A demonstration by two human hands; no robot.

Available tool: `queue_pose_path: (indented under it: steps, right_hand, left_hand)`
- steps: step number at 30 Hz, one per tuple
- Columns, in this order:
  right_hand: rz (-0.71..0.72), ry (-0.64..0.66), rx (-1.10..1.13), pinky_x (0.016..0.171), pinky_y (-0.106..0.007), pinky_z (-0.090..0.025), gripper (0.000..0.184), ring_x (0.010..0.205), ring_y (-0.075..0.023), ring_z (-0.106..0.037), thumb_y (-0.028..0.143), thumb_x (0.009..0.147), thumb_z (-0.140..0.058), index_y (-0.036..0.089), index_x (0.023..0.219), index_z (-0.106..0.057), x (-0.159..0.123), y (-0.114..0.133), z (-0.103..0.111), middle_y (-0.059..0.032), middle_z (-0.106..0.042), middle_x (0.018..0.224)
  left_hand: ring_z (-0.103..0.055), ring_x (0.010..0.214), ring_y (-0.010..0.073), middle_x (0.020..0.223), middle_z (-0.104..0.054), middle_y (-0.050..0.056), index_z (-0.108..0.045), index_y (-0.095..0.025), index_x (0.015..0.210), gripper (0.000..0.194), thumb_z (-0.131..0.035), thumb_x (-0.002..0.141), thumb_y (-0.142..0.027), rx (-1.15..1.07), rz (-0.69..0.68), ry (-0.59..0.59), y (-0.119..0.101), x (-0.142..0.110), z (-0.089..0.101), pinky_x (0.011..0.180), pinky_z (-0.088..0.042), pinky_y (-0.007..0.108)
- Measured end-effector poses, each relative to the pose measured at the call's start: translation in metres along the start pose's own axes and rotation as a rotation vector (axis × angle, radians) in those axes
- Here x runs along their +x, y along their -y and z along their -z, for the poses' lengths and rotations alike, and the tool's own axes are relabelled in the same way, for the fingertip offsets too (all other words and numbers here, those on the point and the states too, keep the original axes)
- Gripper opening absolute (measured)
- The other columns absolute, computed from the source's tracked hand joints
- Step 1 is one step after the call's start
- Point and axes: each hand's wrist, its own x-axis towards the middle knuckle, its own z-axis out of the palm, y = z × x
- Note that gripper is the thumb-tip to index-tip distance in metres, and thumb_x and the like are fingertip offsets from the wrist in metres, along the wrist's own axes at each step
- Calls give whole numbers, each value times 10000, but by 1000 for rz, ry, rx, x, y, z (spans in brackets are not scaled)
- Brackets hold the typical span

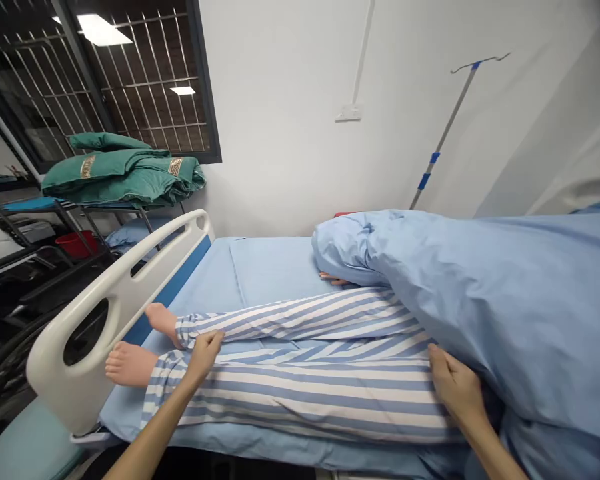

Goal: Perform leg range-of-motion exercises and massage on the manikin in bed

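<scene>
Blue-and-white striped trousers (330, 390) clothe two legs lying on the bed, with the bare feet (133, 365) pointing left. It could be a manikin or a person; I cannot tell. My left hand (205, 353) is closed in a pinch on the trouser fabric near the ankles, between the two legs. Farther right, my right hand (457, 387) has its fingers closed on the trousers at the upper thigh, beside the quilt's edge. A light blue quilt (520, 293) is folded back over the upper body, and fingers of another hand (334, 278) peek out beneath it.
A white footboard (125, 293) closes the bed's left end. The blue sheet (275, 260) covers the mattress. Green folded bedding (125, 173) lies on a rack by the barred window. Behind the bed stands an IV pole (447, 127) against the wall.
</scene>
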Motion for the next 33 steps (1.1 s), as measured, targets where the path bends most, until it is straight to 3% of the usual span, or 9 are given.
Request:
queue_pose_path:
  steps: [3, 7, 12, 16, 19, 22, 25, 30, 33]
  right_hand:
    - [-38, 70, 12, 517, -262, -411, 457, 595, -213, -571, 531, 721, -402, 152, 605, -628, 1, 6, 3, -81, -596, 565]
    - [-83, 83, 6, 532, -289, -417, 440, 621, -244, -576, 559, 680, -404, 183, 559, -597, 2, 14, 4, -83, -579, 557]
    - [-75, 90, 3, 518, -332, -396, 398, 576, -267, -542, 559, 668, -412, 231, 461, -500, 4, 23, 6, -89, -555, 527]
    - [-36, 165, -47, 515, -331, -375, 397, 531, -246, -504, 547, 690, -396, 237, 455, -471, 4, 34, 9, -69, -530, 489]
    - [10, 162, -119, 517, -326, -350, 403, 533, -238, -501, 557, 687, -396, 230, 482, -509, -1, 56, 1, -82, -559, 512]
    - [88, 175, -16, 526, -298, -345, 422, 531, -198, -478, 554, 732, -395, 213, 511, -505, -18, 105, -27, -58, -536, 516]
    - [169, 269, 250, 514, -262, -340, 456, 520, -149, -417, 561, 785, -375, 203, 512, -445, -53, 182, -76, -9, -454, 492]
    - [217, 485, 618, 487, -240, -274, 460, 491, -101, -309, 503, 859, -324, 199, 513, -333, -140, 317, -168, 39, -327, 492]
    - [218, 582, 738, 492, -236, -257, 450, 501, -98, -326, 451, 881, -328, 188, 517, -350, -191, 367, -210, 39, -358, 495]
  left_hand:
    - [-316, 508, 95, 485, -292, -53, -299, -198, 499, 405, -396, 782, -472, 104, 1, -43, 32, -10, 34, 513, -253, 225]
    - [-385, 519, 111, 479, -376, -35, -382, -190, 505, 391, -348, 816, -425, 389, -64, -27, 61, -22, 56, 537, -276, 225]
    - [-510, 582, 144, 683, -627, 28, -609, -207, 700, 246, -380, 772, -262, 670, -126, 10, 66, -26, 54, 595, -312, 249]
    - [-569, 637, 170, 680, -659, 48, -625, -212, 690, 261, -394, 781, -294, 760, -62, -65, 62, -28, 46, 586, -314, 242]
    - [-589, 637, 180, 667, -671, 47, -628, -214, 674, 303, -380, 806, -327, 830, -46, -91, 62, -29, 44, 567, -289, 241]
    - [-609, 654, 187, 693, -688, 48, -632, -213, 693, 334, -357, 834, -339, 884, -54, -82, 62, -29, 43, 556, -268, 244]
    - [-621, 683, 189, 727, -698, 51, -634, -210, 724, 337, -343, 849, -324, 891, -49, -60, 62, -28, 43, 561, -270, 246]
    - [-629, 707, 200, 745, -698, 62, -642, -206, 762, 350, -329, 863, -326, 877, -25, -22, 62, -27, 45, 589, -305, 257]
    - [-629, 737, 211, 785, -701, 73, -647, -203, 813, 328, -339, 863, -303, 837, -31, 3, 69, -25, 49, 625, -348, 271]
